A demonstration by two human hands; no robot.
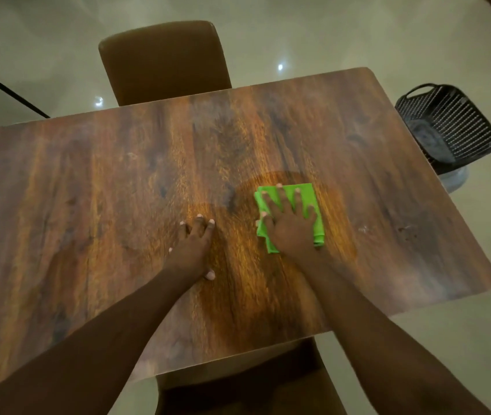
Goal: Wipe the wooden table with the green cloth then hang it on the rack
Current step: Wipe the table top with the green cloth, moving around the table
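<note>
A folded green cloth (307, 199) lies flat on the wooden table (88, 190), right of centre. My right hand (290, 226) presses down on the cloth with its fingers spread, covering most of it. My left hand (194, 244) rests flat on the bare wood to the left of the cloth, fingers apart and holding nothing. No rack shows in this view.
A brown chair (163, 61) stands at the table's far side, and another chair (247, 384) at the near edge below my arms. A black plastic basket (448, 124) sits on the floor off the table's right end. Thin black bars (7, 94) cross the far left.
</note>
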